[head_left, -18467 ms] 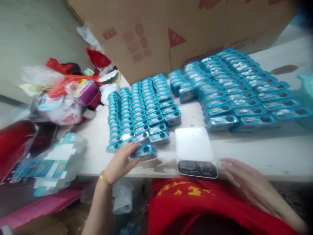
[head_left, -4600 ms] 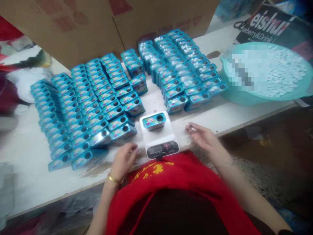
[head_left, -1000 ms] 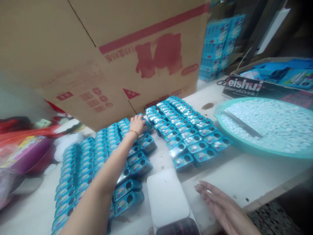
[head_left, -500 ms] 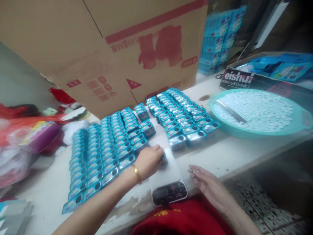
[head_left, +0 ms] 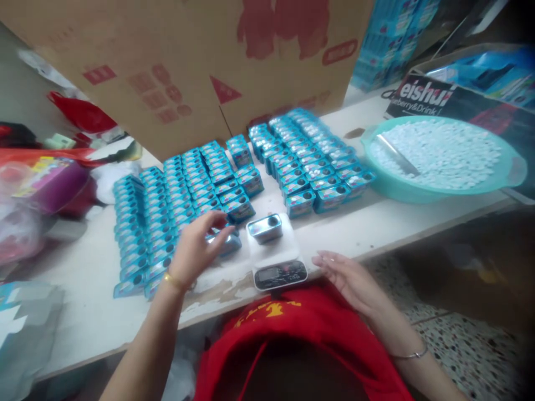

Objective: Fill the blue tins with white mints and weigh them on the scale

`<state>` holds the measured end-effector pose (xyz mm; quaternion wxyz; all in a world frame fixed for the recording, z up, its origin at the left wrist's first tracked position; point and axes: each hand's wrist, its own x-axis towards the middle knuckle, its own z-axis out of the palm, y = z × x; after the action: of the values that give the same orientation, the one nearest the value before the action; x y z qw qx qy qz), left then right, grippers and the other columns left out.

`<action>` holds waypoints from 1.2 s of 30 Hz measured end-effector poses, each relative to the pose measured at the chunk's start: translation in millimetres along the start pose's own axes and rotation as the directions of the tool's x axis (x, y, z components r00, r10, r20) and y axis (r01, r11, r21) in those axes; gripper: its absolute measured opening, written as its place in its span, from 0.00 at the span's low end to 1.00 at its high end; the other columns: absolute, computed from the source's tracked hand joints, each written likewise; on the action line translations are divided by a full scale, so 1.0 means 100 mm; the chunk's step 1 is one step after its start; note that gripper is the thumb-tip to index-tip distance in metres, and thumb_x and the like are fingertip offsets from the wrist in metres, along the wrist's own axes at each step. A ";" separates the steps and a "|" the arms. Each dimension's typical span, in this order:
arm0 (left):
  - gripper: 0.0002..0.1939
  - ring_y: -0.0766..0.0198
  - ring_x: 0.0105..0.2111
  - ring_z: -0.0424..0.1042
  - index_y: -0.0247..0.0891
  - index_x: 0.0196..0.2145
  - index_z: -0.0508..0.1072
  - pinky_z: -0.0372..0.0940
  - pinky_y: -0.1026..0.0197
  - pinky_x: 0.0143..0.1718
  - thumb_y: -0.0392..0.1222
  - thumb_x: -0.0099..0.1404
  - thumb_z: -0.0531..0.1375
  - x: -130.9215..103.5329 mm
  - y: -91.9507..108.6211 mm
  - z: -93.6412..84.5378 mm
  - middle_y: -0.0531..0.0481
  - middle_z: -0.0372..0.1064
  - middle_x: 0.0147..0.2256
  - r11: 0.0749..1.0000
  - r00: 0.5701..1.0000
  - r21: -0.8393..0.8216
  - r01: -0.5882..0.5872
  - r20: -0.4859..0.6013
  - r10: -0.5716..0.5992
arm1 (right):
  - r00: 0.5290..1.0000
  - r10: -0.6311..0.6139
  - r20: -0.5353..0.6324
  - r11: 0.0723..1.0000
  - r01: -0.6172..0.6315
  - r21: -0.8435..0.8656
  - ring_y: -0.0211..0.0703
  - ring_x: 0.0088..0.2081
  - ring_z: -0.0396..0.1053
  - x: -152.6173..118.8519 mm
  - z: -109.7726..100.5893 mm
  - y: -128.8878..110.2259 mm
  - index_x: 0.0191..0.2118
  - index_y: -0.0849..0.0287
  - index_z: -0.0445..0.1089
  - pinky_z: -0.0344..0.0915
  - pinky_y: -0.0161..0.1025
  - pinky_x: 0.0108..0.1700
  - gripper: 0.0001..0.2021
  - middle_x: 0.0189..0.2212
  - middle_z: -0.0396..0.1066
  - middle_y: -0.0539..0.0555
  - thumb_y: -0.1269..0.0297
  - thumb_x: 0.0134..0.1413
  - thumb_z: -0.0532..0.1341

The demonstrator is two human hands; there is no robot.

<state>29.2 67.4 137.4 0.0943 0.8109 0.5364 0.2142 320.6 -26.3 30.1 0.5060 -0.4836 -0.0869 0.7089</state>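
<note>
A small blue tin with a dark round spot on its lid lies on the white plate of a digital scale. My left hand, a gold bracelet at its wrist, is left of the scale at the near end of the tin rows. Its thumb and fingers are apart, partly over another blue tin; whether they touch it I cannot tell. To the right of the scale, my right hand hovers by the table edge with fingertips pinched together. Whatever sits between them is too small to make out.
Several more tins stand in rows behind the scale, some with white pieces on top. At right, a turquoise basin holds white tablets and a metal scoop. A large cardboard box backs the table; a black printed carton stands behind the basin.
My left hand has let go of the tin on the scale and moved left to the tin rows, its fingers spreading. My right hand stays beside the scale, still pinched. The view has tilted down.
</note>
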 end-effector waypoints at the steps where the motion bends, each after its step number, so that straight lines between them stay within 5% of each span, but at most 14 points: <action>1: 0.13 0.65 0.33 0.70 0.39 0.40 0.69 0.65 0.63 0.37 0.50 0.63 0.56 -0.07 -0.04 0.00 0.51 0.71 0.34 0.999 0.999 -0.020 0.031 -0.011 -0.031 | 1.000 0.004 0.011 1.000 -0.003 -0.024 0.35 0.36 0.72 -0.01 0.02 -0.01 0.36 0.62 0.72 0.68 0.29 0.39 0.12 0.33 0.75 0.54 0.67 0.43 0.69; 7: 0.14 0.65 0.32 0.70 0.38 0.41 0.70 0.65 0.63 0.36 0.50 0.63 0.57 -0.38 -0.21 0.13 0.50 0.72 0.34 0.989 0.991 -0.070 0.131 0.010 -0.130 | 0.996 -0.051 0.076 0.948 0.072 -0.311 0.26 0.19 0.59 -0.04 0.18 -0.09 0.34 0.62 0.69 0.49 0.27 0.19 0.13 0.24 0.70 0.48 0.56 0.50 0.64; 13: 0.12 0.65 0.32 0.70 0.38 0.39 0.71 0.64 0.64 0.35 0.49 0.64 0.56 -0.46 -0.26 0.24 0.50 0.72 0.34 0.981 0.992 -0.145 0.127 0.027 -0.124 | 0.961 -0.207 0.181 0.764 0.275 -0.584 0.28 0.17 0.51 0.04 0.48 -0.38 0.33 0.59 0.65 0.45 0.32 0.21 0.13 0.21 0.63 0.45 0.53 0.54 0.59; 17: 0.12 0.65 0.31 0.69 0.38 0.39 0.71 0.64 0.63 0.35 0.48 0.64 0.55 -0.45 -0.24 0.27 0.49 0.72 0.34 0.980 0.994 -0.166 0.114 0.024 -0.111 | 0.831 -0.360 0.423 0.434 0.551 -0.713 0.32 0.23 0.55 0.19 0.85 -0.60 0.34 0.59 0.66 0.51 0.33 0.26 0.12 0.22 0.61 0.46 0.54 0.57 0.57; 20: 0.12 0.64 0.31 0.69 0.38 0.39 0.71 0.64 0.62 0.34 0.48 0.64 0.55 -0.45 -0.25 0.29 0.48 0.72 0.34 0.977 0.994 -0.182 0.113 0.022 -0.110 | 0.742 -0.329 0.584 0.133 0.649 -0.749 0.35 0.27 0.59 0.31 1.13 -0.69 0.32 0.59 0.67 0.54 0.35 0.31 0.11 0.25 0.65 0.49 0.57 0.59 0.55; 24: 0.12 0.64 0.32 0.70 0.39 0.39 0.71 0.65 0.62 0.35 0.49 0.64 0.56 -0.49 -0.31 0.34 0.48 0.72 0.35 0.973 0.995 -0.206 0.101 0.022 -0.099 | 0.760 -0.200 0.618 -0.096 0.613 -0.784 0.39 0.29 0.62 0.43 1.33 -0.71 0.32 0.58 0.67 0.54 0.37 0.33 0.11 0.27 0.68 0.52 0.59 0.59 0.54; 31: 0.10 0.64 0.33 0.69 0.40 0.39 0.71 0.64 0.61 0.36 0.47 0.65 0.56 -0.52 -0.36 0.42 0.49 0.71 0.36 0.963 0.992 -0.238 0.126 0.061 -0.115 | 0.793 -0.167 0.585 -0.235 0.545 -0.805 0.39 0.26 0.62 0.52 1.43 -0.67 0.43 0.58 0.68 0.52 0.37 0.29 0.12 0.22 0.66 0.50 0.58 0.56 0.59; 36: 0.10 0.63 0.33 0.69 0.39 0.39 0.71 0.64 0.61 0.36 0.47 0.65 0.55 -0.52 -0.34 0.42 0.48 0.71 0.36 0.961 0.991 -0.243 0.133 0.066 -0.120 | 0.750 -0.288 0.596 -0.183 0.568 -0.803 0.36 0.25 0.60 0.47 1.40 -0.86 0.44 0.60 0.69 0.54 0.37 0.29 0.14 0.22 0.66 0.49 0.57 0.57 0.58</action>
<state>2.1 37.2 74.5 0.2213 0.7621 0.5538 0.2521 265.7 103.3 126.9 0.2169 -0.5533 -0.7594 0.2648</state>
